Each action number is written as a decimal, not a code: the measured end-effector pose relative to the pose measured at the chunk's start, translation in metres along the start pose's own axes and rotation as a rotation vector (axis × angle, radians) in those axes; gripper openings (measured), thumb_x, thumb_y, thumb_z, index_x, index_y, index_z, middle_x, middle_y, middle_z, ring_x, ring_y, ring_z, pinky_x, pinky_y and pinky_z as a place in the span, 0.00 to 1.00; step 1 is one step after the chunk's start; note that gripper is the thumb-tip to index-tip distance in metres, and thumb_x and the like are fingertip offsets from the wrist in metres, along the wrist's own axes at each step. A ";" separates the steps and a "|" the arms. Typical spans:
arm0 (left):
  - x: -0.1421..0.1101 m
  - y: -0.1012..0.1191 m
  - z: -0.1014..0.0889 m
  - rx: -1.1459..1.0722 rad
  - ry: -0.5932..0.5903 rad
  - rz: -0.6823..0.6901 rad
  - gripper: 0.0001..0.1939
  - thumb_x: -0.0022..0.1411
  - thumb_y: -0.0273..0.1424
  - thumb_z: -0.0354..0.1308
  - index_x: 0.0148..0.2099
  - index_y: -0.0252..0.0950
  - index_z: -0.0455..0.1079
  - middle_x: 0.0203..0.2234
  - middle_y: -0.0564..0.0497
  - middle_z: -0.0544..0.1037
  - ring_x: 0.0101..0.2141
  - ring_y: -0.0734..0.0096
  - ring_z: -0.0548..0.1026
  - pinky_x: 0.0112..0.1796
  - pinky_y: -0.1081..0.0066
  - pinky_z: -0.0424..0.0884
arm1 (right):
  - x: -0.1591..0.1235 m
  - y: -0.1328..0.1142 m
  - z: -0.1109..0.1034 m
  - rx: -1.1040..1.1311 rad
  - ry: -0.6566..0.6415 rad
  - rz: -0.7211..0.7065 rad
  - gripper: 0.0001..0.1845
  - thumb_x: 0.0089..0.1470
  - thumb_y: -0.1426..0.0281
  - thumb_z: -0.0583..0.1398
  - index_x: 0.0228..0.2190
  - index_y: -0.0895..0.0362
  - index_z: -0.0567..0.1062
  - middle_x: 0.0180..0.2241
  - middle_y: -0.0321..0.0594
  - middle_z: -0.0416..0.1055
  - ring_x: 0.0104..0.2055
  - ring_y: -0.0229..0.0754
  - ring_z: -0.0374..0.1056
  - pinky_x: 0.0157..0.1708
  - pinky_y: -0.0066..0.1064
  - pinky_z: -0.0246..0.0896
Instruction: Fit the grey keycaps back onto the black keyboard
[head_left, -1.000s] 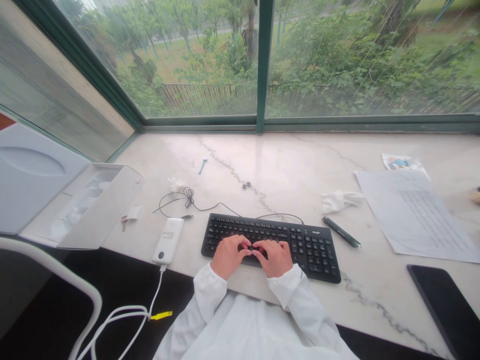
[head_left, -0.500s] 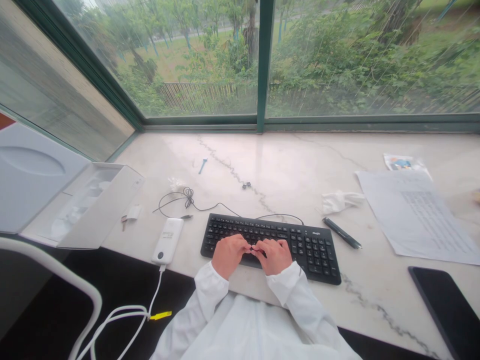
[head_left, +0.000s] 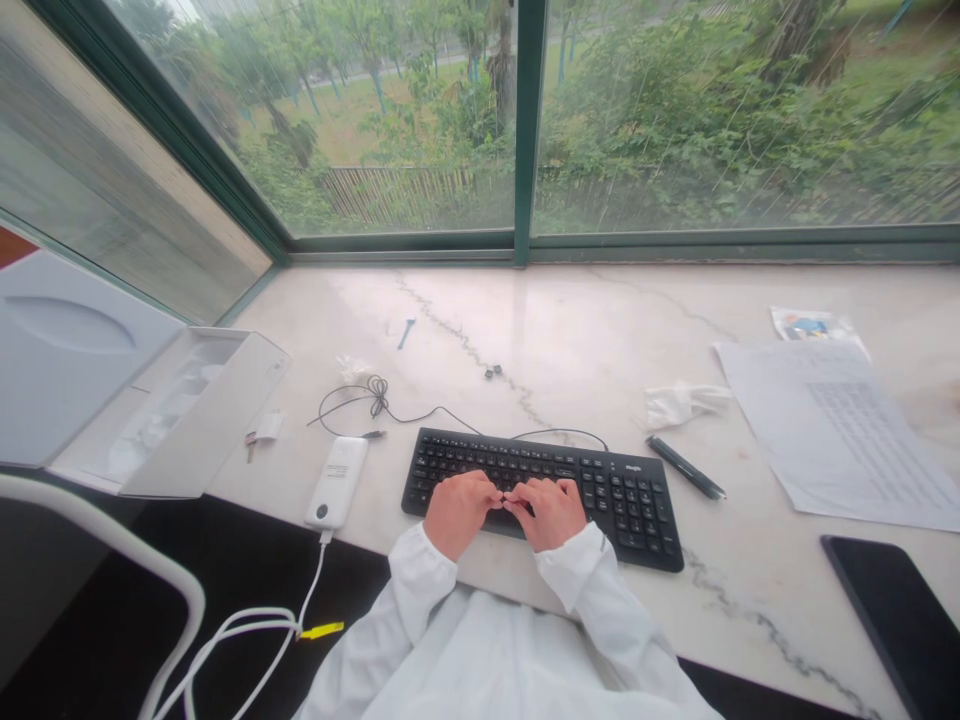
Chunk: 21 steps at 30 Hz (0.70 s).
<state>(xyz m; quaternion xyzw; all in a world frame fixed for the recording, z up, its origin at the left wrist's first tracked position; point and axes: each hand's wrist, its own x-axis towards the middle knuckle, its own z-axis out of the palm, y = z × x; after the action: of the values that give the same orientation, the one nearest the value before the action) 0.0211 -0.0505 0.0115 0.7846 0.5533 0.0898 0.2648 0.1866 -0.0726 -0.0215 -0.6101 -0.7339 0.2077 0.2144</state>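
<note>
A black keyboard lies near the counter's front edge. Over its lower middle part, my left hand and my right hand meet, fingertips pinched together and almost touching. Whatever sits between the fingertips is too small and too hidden to name. Both hands cover several keys below them. Farther back on the counter rest two small black pieces that look like keycaps. The keyboard's cable runs off to the left in a tied bundle.
Left of the keyboard are a white power bank with a white cable and an open white box. A small blue tool lies behind. To the right are a pen, crumpled white material, a paper sheet and a phone.
Almost nothing differs. The view has shifted very slightly, and both hands keep the same pinched pose over the keyboard.
</note>
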 end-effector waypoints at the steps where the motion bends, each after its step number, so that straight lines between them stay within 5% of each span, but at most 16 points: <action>1: 0.000 -0.001 0.000 -0.023 0.004 -0.004 0.10 0.59 0.31 0.54 0.30 0.41 0.76 0.30 0.54 0.77 0.29 0.75 0.73 0.31 0.75 0.63 | 0.000 0.000 0.000 0.007 0.008 0.003 0.07 0.53 0.66 0.59 0.25 0.51 0.74 0.24 0.31 0.71 0.29 0.33 0.63 0.36 0.33 0.39; 14: -0.003 -0.005 0.003 -0.301 0.090 -0.186 0.05 0.53 0.34 0.61 0.33 0.41 0.77 0.30 0.53 0.78 0.29 0.72 0.73 0.34 0.72 0.69 | 0.003 -0.002 0.002 0.113 0.016 0.140 0.05 0.49 0.65 0.61 0.23 0.48 0.75 0.25 0.28 0.71 0.31 0.34 0.64 0.36 0.33 0.39; 21: -0.004 -0.010 0.000 -0.099 0.024 0.032 0.09 0.60 0.34 0.55 0.37 0.46 0.77 0.30 0.55 0.77 0.29 0.77 0.72 0.32 0.76 0.65 | 0.002 0.000 0.005 0.096 0.048 0.070 0.05 0.51 0.67 0.61 0.24 0.50 0.75 0.25 0.30 0.72 0.31 0.33 0.65 0.37 0.32 0.40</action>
<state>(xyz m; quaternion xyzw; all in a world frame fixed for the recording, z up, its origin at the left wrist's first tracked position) 0.0113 -0.0514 0.0066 0.7782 0.5389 0.1307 0.2949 0.1839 -0.0712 -0.0256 -0.6291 -0.6961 0.2353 0.2538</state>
